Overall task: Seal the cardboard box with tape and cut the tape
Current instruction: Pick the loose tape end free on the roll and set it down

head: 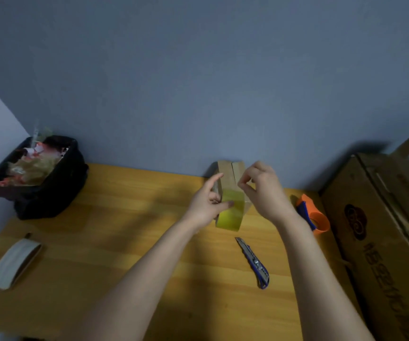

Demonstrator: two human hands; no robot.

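Left hand [209, 205]: thumb pressed on the yellowish tape [230, 212] laid over the near end of the small cardboard box [230, 178], fingers loosely spread against the box's left side. Right hand [262, 190]: thumb and forefinger pinched together just above the box's right flap; what they hold is too blurred to tell, possibly clear tape. The box sits near the desk's [124, 230] far edge, its top seam still open at the far end. Utility knife [253, 263] lies nearer, apart. Orange tape dispenser [312, 215] is by the right edge.

Risk: tape may wrinkle or stick to itself if tension drops; the light box could slide.
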